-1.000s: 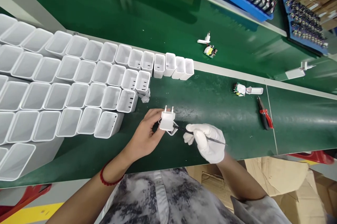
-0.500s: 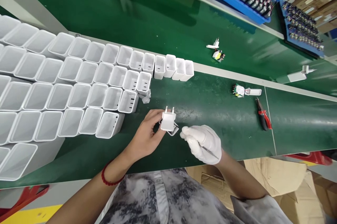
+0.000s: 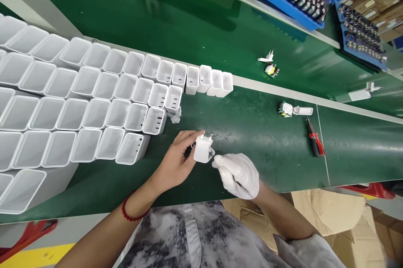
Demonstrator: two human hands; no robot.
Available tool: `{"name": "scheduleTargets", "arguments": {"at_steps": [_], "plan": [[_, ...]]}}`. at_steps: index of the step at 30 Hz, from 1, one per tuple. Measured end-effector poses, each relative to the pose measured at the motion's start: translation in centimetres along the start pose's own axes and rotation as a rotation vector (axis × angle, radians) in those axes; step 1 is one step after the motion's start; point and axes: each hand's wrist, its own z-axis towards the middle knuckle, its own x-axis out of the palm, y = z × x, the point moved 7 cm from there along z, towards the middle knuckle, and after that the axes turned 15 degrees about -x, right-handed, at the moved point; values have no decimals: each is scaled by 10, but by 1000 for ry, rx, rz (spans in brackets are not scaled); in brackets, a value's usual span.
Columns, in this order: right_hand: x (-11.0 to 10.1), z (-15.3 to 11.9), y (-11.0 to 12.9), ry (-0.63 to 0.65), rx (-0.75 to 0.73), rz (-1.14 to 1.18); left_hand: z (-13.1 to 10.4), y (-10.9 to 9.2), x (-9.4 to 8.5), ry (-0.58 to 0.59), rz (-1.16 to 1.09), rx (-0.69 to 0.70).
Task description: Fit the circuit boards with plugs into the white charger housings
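Note:
My left hand (image 3: 178, 159) is bare and closed around a white two-pin plug charger (image 3: 203, 149), with the pins pointing away from me. On the charger's right side, a small part of its other pieces shows beside the white body. A white glove covers my right hand (image 3: 237, 173), which pinches slim metal tweezers (image 3: 244, 189). Their dark tip reaches the right edge of the charger; exactly what it touches is hidden. To the left stand rows of white plastic housings (image 3: 129, 148), open end up, several with slots in their walls.
Further right lie a small circuit assembly (image 3: 286, 109) wired to a white cover (image 3: 303, 110), and red-and-black pliers (image 3: 315, 138). A blue tray (image 3: 291, 1) of parts and a second tray (image 3: 344, 45) sit on the raised shelf. Cardboard (image 3: 329, 209) lies below the bench edge.
My right hand has moved left, bringing the tweezers' tip to the charger. The charger has tilted and shifted slightly right and towards me in my left hand.

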Motion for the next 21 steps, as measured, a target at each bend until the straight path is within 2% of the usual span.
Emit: {"name": "scheduleTargets", "arguments": {"at_steps": [2, 4, 6, 11, 16, 21], "plan": [[-7, -5, -3, -79, 75, 8, 0, -1, 1, 9, 19, 3], [-9, -8, -4, -99, 127, 4, 0, -3, 1, 8, 32, 8], [-5, -7, -4, -55, 122, -9, 1, -4, 0, 4, 29, 2], [10, -3, -2, 113, 5, -130, 1, -1, 0, 23, 12, -15], [4, -4, 4, 96, -41, -107, 0, -3, -1, 7, 7, -8], [9, 6, 10, 208, -10, -117, 1, -4, -1, 5, 12, -13]]}}
